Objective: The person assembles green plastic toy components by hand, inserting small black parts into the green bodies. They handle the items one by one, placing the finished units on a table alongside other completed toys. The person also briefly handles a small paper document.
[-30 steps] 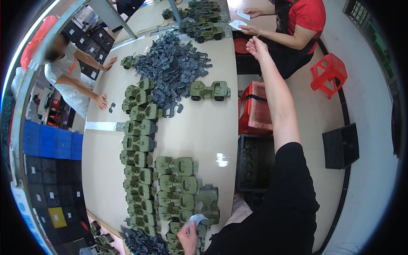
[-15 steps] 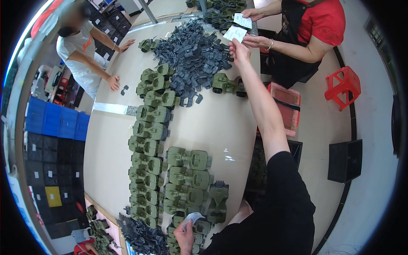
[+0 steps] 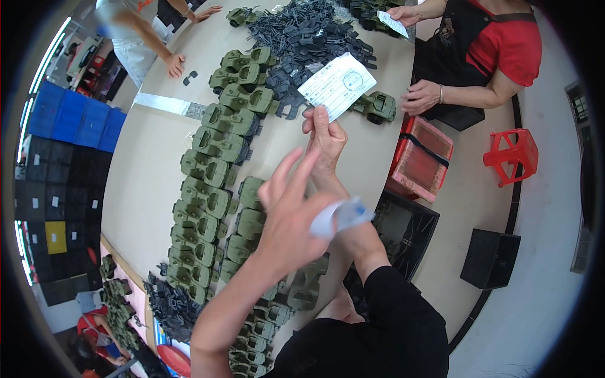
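Observation:
My right hand (image 3: 326, 140) pinches a white printed paper slip (image 3: 337, 87) with a round stamp mark, held up over the table. Below it, my left hand (image 3: 290, 220) is smeared by motion, two fingers stretched toward the right wrist. A folded white and blue paper (image 3: 341, 217) is held at its thumb side. Beneath my arms stand rows of green toy vehicle bodies (image 3: 203, 200), partly hidden by my left forearm. Past the slip lies a heap of dark grey plastic parts (image 3: 302, 31), and a green toy vehicle (image 3: 376, 107) stands beside the slip.
A co-worker in red (image 3: 504, 47) at upper right holds another slip (image 3: 392, 24). Across the table another person (image 3: 129, 44) rests both hands on it. Dark parts (image 3: 170, 309) lie lower left. A red stool (image 3: 513, 154), pink-red crate (image 3: 423, 157) and black box (image 3: 491, 258) stand right.
My right hand has drawn back from the co-worker with the slip. My left hand has risen from the near vehicles toward it, still with the folded paper. The co-worker's nearer hand has lowered.

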Demonstrator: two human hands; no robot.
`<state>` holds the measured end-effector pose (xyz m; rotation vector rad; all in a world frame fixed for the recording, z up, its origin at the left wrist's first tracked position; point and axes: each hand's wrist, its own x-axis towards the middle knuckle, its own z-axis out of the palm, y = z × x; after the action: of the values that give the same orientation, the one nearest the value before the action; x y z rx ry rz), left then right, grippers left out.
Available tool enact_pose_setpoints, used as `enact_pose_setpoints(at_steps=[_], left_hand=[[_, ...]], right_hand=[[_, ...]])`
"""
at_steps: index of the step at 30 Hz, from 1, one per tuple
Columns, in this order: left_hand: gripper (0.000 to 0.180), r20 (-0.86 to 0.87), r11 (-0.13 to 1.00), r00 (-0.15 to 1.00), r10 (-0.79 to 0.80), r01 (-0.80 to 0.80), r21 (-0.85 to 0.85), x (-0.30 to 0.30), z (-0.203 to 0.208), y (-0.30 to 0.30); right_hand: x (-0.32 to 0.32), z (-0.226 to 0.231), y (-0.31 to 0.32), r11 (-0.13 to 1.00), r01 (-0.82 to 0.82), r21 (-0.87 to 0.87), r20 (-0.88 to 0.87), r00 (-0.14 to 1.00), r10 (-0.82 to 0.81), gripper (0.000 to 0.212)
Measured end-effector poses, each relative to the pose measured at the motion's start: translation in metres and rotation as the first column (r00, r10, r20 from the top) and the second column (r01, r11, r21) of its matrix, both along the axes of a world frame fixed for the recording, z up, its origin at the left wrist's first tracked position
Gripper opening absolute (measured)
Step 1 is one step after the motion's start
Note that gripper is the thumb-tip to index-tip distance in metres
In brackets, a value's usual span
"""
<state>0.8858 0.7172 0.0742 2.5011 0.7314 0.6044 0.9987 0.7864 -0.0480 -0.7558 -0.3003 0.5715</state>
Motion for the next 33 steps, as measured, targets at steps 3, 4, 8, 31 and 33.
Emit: enact_pose_setpoints(at_steps=[3,4,8,31,33], left_hand=[[0.011,0.033,0.998,0.998,-0.058,0.058,0.024,0.036,-0.015,0.022],[0.011,0.008,0.998,0.999,-0.052,0.051,0.034,0.042,-0.017,0.023],[0.011,-0.046,1.000,0.999,0.008,-0.007,0.026,0.050,-0.025,0.022],[0.015,-0.090,0.998,0.994,0.059,-0.058,0.015,0.063,-0.040,0.030],[0.021,-0.081,0.998,0.995,0.062,-0.060,0.026,0.064,-0.040,0.030]], right_hand=[[-0.009,-0.006,-0.004,0.984,-0.100,0.149,-0.306,0.941,0.142,0.016],[-0.007,0.005,-0.015,0.947,-0.168,0.273,-0.464,0.839,0.283,0.015],[-0.004,0.006,-0.026,0.665,-0.355,0.657,-0.405,0.577,0.709,0.019],[0.001,0.000,-0.025,0.592,-0.363,0.720,-0.384,0.502,0.775,0.020],[-0.003,0.006,-0.028,0.666,-0.327,0.671,-0.481,0.492,0.726,0.021]])
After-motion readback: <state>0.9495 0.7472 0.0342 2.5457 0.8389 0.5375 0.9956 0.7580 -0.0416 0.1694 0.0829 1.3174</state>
